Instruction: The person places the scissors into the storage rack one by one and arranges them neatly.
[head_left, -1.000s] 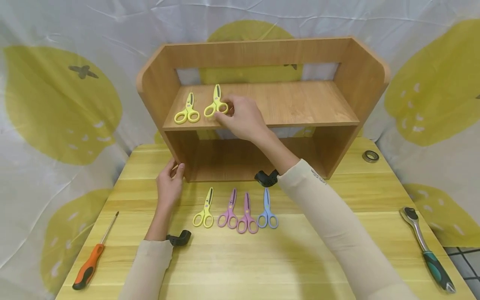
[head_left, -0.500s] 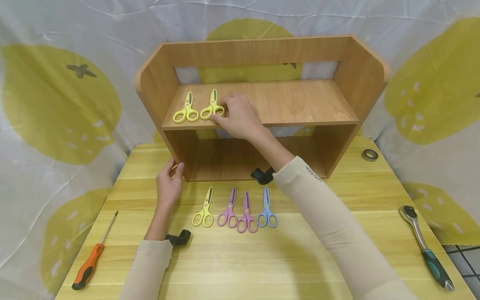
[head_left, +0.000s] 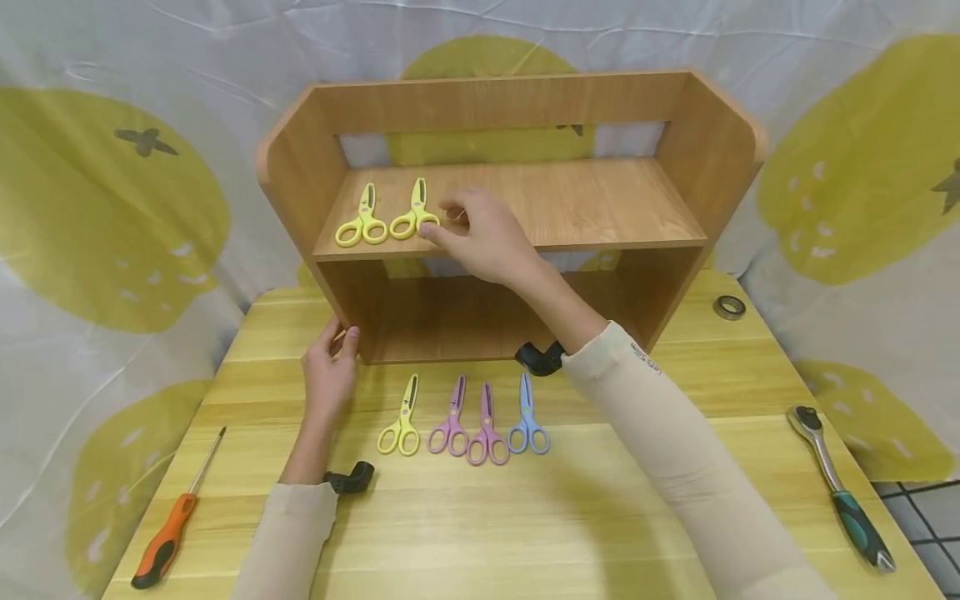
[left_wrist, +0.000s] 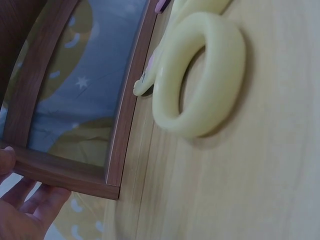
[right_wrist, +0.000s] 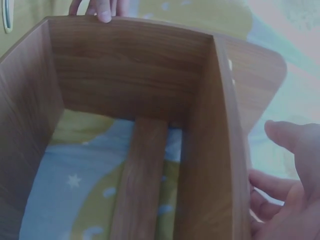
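1. Head view: right hand (head_left: 487, 237) over the upper board of the wooden shelf (head_left: 300, 179), fingers loosely bent, fingertips at a handle loop of the yellow scissors (head_left: 413, 218); grip or mere touch, cannot tell. Second yellow pair (head_left: 362, 225) just beside. Left hand (head_left: 328, 375) rests relaxed against the shelf's lower left corner.
2. Left wrist view: fingers (left_wrist: 30, 210) straight under the shelf edge.
3. Right wrist view: fingers (right_wrist: 285, 200) loose, holding nothing visible.

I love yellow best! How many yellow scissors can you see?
3. Two lie side by side on the upper shelf: one at the left, one next to the right hand. The third lies on the table, leftmost in the row. None seem hidden.
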